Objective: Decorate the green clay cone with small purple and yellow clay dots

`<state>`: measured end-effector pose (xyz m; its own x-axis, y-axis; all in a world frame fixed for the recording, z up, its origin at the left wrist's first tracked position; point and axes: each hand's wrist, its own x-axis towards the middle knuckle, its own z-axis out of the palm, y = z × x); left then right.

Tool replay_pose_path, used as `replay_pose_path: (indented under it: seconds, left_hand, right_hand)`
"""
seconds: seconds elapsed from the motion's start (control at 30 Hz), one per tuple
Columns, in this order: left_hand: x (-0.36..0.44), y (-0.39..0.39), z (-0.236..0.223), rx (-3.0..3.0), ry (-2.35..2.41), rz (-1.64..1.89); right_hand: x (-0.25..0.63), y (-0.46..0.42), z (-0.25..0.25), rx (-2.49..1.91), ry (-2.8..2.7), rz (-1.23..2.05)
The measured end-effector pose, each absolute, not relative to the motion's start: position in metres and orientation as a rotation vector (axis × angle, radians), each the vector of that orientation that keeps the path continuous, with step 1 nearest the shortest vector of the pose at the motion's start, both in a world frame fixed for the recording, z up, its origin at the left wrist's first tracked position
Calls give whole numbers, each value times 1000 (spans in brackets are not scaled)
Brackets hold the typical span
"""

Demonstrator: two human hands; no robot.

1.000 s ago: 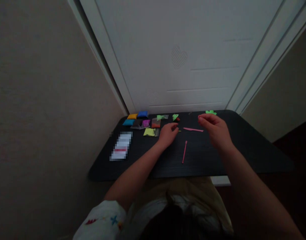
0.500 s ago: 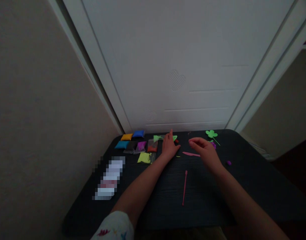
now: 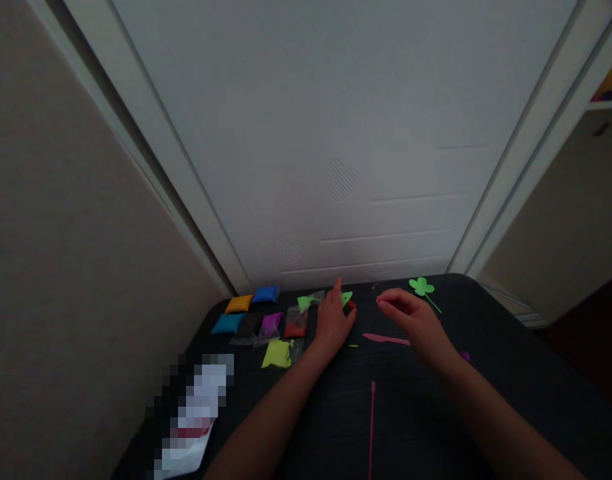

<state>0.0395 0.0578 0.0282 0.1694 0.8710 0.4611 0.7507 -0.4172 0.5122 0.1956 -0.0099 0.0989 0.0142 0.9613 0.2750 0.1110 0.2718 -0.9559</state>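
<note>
My left hand [image 3: 335, 317] rests on the dark table, index finger stretched forward and thumb curved in. Between thumb and fingers lies a small green and orange-red clay figure [image 3: 347, 299], partly covered by the hand; the thumb appears to touch its orange-red part. To the right, my right hand [image 3: 406, 312] is raised above the table with thumb and index fingertips pinched together. A tiny pinkish speck shows at these fingertips, too small to name. Below that hand lies a pink plastic knife [image 3: 385, 339], its right end hidden behind the hand.
At left are several clay packets, among them yellow [image 3: 277, 355], teal [image 3: 228, 324] and orange [image 3: 239, 304]. A pink stick tool [image 3: 372, 427] lies in front, a green flower shape [image 3: 422, 287] at back right. A purple lump [image 3: 465, 355] shows beside my right forearm. A blurred white packet [image 3: 196, 407] lies front left.
The view has tilted up and shifted, so the table sits lower. My left thumb has drawn in against the orange-red part. My right hand keeps its pinch and now hides the purple piece behind it.
</note>
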Motion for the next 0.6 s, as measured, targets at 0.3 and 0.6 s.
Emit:
replay_pose_path:
  seconds: [0.3,0.6]
  left_hand:
    - [17,37,124,2517,1097,1522]
    - [12,25,144,2594,935,1438]
  right_hand:
    - [191,2,157,-921,-1431,783]
    - [182,-8,164,-951,-1594,635]
